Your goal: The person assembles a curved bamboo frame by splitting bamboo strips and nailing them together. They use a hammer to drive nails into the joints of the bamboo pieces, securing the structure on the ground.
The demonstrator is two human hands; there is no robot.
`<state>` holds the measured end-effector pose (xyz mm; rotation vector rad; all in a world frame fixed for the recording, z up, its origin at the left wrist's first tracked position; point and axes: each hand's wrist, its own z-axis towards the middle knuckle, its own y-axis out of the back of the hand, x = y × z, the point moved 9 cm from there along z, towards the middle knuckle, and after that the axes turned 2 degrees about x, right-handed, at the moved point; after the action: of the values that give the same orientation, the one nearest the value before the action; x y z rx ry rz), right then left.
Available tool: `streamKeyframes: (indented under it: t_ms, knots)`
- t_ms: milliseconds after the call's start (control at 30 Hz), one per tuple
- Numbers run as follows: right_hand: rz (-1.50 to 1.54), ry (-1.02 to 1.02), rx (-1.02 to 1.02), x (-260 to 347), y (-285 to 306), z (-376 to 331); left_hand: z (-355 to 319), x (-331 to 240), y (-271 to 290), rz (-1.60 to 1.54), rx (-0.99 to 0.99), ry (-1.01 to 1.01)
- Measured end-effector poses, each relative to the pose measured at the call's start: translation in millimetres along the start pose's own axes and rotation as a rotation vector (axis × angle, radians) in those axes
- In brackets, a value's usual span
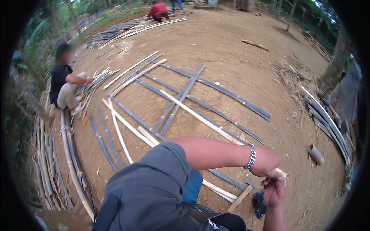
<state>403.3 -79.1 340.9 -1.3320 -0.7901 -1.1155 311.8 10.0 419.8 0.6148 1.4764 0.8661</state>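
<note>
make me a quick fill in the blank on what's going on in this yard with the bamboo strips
1. The left hand has a silver ____ on its wrist.
2. The two hands meet over a pale bamboo strip, with the right hand ____ the left one.
3. A tool with a wooden handle, a ____, lies on the dirt near the hands.

Missing words: bracelet; below; hammer

To your left a seated person [63, 86] works among bamboo poles [58, 158]; far off, another person in red [158, 10] crouches.
</note>
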Motion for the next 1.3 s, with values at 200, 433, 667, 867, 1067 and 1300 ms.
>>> streamKeyframes:
  t_ms: [200, 433, 667, 867, 1067, 1300]
  knots:
    - [0.157, -0.197, -0.057, -63.2, -14.8, 5.9, -20.6, 60.7, -51.8, -0.138, 0.101, 0.144]
    - [-0.021, -0.318, -0.133, -112.7, 14.1, 15.1, -11.9, 115.1, -89.4, -0.205, 0.024, 0.209]
    - [-0.018, -0.218, -0.135, -101.6, 3.2, 39.0, -41.7, 100.0, -35.5, -0.306, -0.444, 0.082]
    - [-0.065, -0.174, -0.219, -88.9, -5.4, 49.0, -49.8, 96.0, -22.7, -0.161, -0.520, 0.017]
    - [-0.063, -0.206, -0.253, -91.1, -1.6, 47.0, -52.7, 98.6, -23.7, -0.087, -0.442, 0.024]
    - [-0.103, -0.190, -0.267, -83.4, -13.3, 49.2, -49.9, 112.0, -26.7, -0.174, -0.510, 0.055]
